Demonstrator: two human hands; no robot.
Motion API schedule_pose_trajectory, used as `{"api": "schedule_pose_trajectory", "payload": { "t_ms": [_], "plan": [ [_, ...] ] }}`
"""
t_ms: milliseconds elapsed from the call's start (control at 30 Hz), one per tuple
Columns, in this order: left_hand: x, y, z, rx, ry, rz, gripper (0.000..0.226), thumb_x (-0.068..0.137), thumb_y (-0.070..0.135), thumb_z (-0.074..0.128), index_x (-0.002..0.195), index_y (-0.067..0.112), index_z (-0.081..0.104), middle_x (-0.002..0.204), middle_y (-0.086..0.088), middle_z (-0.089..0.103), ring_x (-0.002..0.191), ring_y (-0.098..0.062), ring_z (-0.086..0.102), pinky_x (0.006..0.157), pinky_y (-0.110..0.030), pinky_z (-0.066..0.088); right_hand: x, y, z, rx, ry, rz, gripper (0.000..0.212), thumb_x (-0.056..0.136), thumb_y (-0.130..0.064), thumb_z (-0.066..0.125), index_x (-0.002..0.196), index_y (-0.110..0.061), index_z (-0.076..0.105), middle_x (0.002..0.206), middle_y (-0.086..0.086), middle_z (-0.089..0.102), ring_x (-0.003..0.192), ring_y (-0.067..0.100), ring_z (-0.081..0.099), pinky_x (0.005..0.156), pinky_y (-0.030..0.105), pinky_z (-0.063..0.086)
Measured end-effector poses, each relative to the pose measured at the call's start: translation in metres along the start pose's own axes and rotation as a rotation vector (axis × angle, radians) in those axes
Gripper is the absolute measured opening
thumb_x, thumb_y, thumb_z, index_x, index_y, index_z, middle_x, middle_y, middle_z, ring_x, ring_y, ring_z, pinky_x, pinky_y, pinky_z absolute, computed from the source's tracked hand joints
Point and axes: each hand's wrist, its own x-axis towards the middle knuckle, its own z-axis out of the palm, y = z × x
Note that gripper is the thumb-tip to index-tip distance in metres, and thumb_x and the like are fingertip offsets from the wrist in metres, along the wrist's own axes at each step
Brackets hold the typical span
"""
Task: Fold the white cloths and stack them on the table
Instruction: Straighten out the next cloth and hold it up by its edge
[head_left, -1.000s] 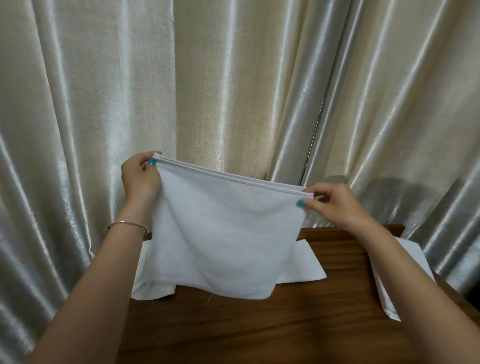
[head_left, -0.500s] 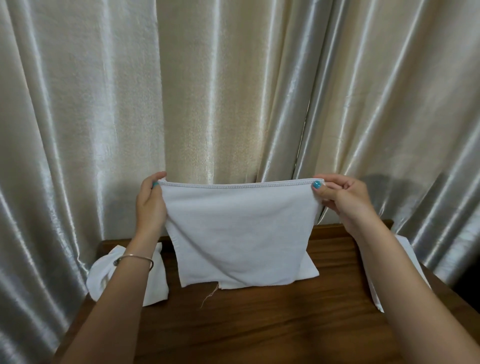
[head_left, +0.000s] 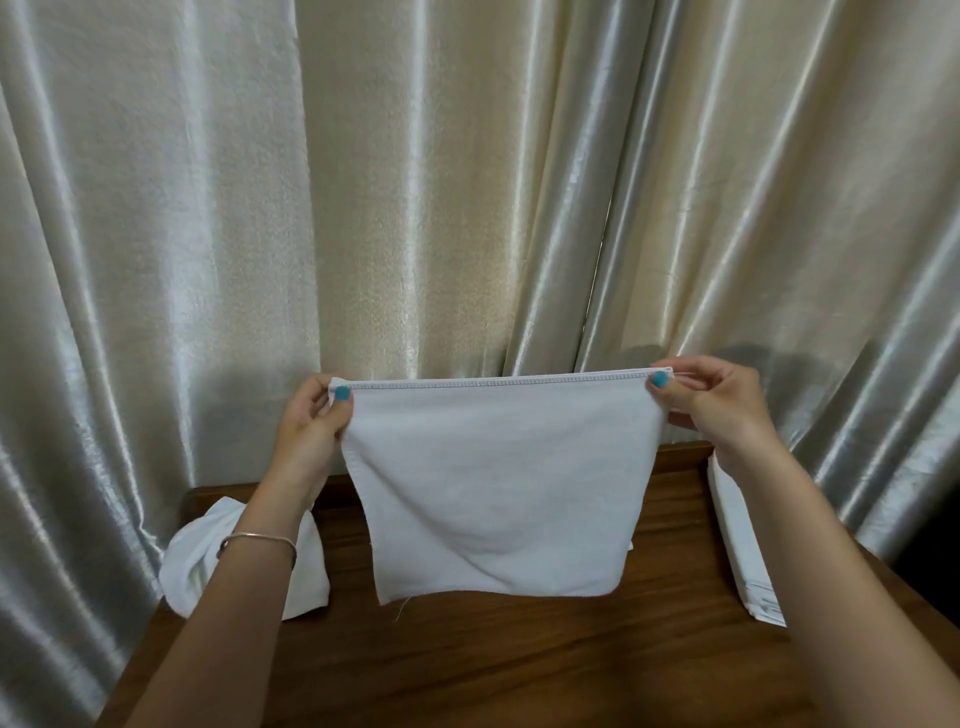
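I hold a white cloth (head_left: 498, 483) up in the air over the wooden table (head_left: 519, 665). It hangs folded, with its stitched top edge pulled straight and level. My left hand (head_left: 311, 421) pinches the top left corner and my right hand (head_left: 711, 400) pinches the top right corner. A loose thread dangles from the cloth's lower left corner. A crumpled white cloth (head_left: 208, 561) lies at the table's left edge, partly behind my left forearm. A stack of folded white cloths (head_left: 743, 551) rests along the right edge.
Shiny cream curtains (head_left: 467, 182) hang close behind the table and fill the background. The table's back edge (head_left: 675, 449) meets the curtain. A bracelet (head_left: 257, 540) circles my left wrist.
The cloth's top edge has gone from slanted to level and taut. My view has tilted down a little, showing more of the table and the crumpled cloth on the left.
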Motion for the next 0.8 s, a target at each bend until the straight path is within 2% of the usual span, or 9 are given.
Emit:
{"api": "schedule_pose_trajectory", "payload": {
  "t_ms": [100, 167, 233, 300, 400, 467, 600, 700, 800],
  "plan": [
    [-0.004, 0.006, -0.005, 0.021, -0.092, 0.030, 0.005, 0.082, 0.030, 0.067, 0.085, 0.033, 0.067, 0.088, 0.014, 0.071, 0.078, -0.001, 0.064, 0.063, -0.017, 0.051, -0.003, 0.001, -0.009, -0.044, -0.026, -0.042, 0.020, 0.084, -0.016, 0.072, 0.074, -0.034, 0.072, 0.069, -0.006, 0.074, 0.070, 0.005, 0.070, 0.060, 0.020, 0.057],
    [-0.004, 0.008, -0.007, 0.035, -0.121, 0.051, 0.017, 0.074, 0.040, 0.071, 0.088, 0.031, 0.069, 0.097, 0.010, 0.074, 0.082, -0.005, 0.068, 0.061, -0.017, 0.054, -0.005, 0.002, -0.014, -0.051, -0.028, -0.082, 0.024, 0.088, -0.016, 0.067, 0.075, -0.037, 0.070, 0.064, -0.008, 0.070, 0.065, 0.001, 0.066, 0.057, 0.018, 0.056],
    [-0.003, 0.012, -0.002, 0.028, -0.107, 0.072, 0.022, 0.070, 0.045, 0.073, 0.087, 0.031, 0.071, 0.092, 0.007, 0.076, 0.078, -0.006, 0.070, 0.060, -0.017, 0.055, -0.006, 0.005, -0.014, -0.054, 0.030, -0.126, 0.023, 0.089, -0.014, 0.066, 0.075, -0.033, 0.069, 0.059, -0.012, 0.067, 0.058, -0.002, 0.061, 0.053, 0.018, 0.052],
    [0.000, 0.015, 0.004, -0.002, -0.059, 0.074, 0.018, 0.071, 0.043, 0.074, 0.085, 0.032, 0.073, 0.082, 0.006, 0.076, 0.070, -0.004, 0.070, 0.058, -0.016, 0.054, -0.003, 0.010, -0.012, -0.088, 0.149, -0.165, 0.016, 0.086, -0.016, 0.070, 0.077, -0.029, 0.069, 0.056, -0.014, 0.066, 0.055, -0.004, 0.059, 0.055, 0.019, 0.047],
    [0.006, 0.017, 0.016, -0.041, -0.012, -0.041, 0.004, 0.083, 0.024, 0.070, 0.082, 0.023, 0.073, 0.074, 0.004, 0.076, 0.064, -0.005, 0.069, 0.054, -0.015, 0.053, 0.007, 0.016, -0.005, -0.152, 0.249, -0.122, 0.003, 0.082, -0.022, 0.074, 0.080, -0.022, 0.072, 0.058, -0.012, 0.065, 0.057, -0.002, 0.059, 0.059, 0.017, 0.045],
    [0.008, 0.018, 0.025, 0.003, -0.014, -0.171, 0.009, 0.086, 0.020, 0.068, 0.078, 0.018, 0.071, 0.065, 0.004, 0.072, 0.054, -0.007, 0.063, 0.046, -0.016, 0.048, 0.014, 0.021, 0.001, -0.212, 0.284, -0.067, 0.005, 0.082, -0.023, 0.073, 0.083, -0.018, 0.071, 0.065, -0.009, 0.064, 0.063, 0.003, 0.058, 0.065, 0.021, 0.044],
    [0.002, 0.023, 0.055, 0.013, 0.035, -0.355, 0.017, 0.089, 0.014, 0.064, 0.073, 0.008, 0.063, 0.038, 0.008, 0.054, 0.031, -0.001, 0.043, 0.033, -0.011, 0.034, 0.015, 0.025, 0.021, -0.282, 0.441, -0.008, 0.007, 0.087, -0.016, 0.063, 0.089, -0.012, 0.068, 0.075, -0.002, 0.065, 0.074, 0.015, 0.059, 0.070, 0.023, 0.040],
    [-0.008, 0.028, 0.088, -0.050, 0.082, -0.355, 0.025, 0.089, 0.010, 0.061, 0.065, 0.005, 0.057, 0.037, 0.008, 0.050, 0.028, -0.002, 0.041, 0.031, -0.009, 0.030, 0.002, 0.022, 0.044, -0.216, 0.497, -0.046, 0.010, 0.088, -0.016, 0.061, 0.094, -0.010, 0.066, 0.084, 0.003, 0.067, 0.076, 0.014, 0.059, 0.071, 0.023, 0.044],
    [-0.024, 0.034, 0.124, -0.055, 0.100, -0.279, 0.027, 0.086, 0.015, 0.065, 0.063, 0.008, 0.056, 0.047, 0.002, 0.049, 0.036, -0.007, 0.040, 0.036, -0.011, 0.030, -0.010, 0.019, 0.070, -0.111, 0.474, -0.075, 0.011, 0.088, -0.017, 0.064, 0.098, -0.011, 0.063, 0.081, -0.001, 0.066, 0.066, 0.002, 0.057, 0.057, 0.008, 0.040]
  ]
}}
